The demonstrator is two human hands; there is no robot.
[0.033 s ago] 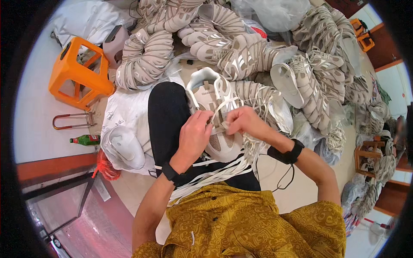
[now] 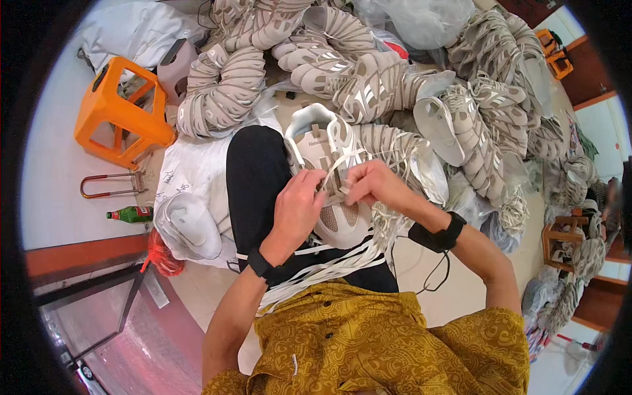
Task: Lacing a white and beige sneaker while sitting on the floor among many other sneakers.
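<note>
Two hands are working on a beige-and-white mesh sneaker (image 2: 332, 178) lying on the person's lap: the left hand (image 2: 297, 207) and right hand (image 2: 374, 184) are both pinching its flat white lace (image 2: 334, 172). Behind the sneaker, heaps of matching beige shoes (image 2: 368, 82) are covering the floor.

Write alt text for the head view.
Both hands, left hand and right hand, thread a white lace through a beige sneaker on the lap; stacked sneakers and an orange stool lie beyond.
</note>
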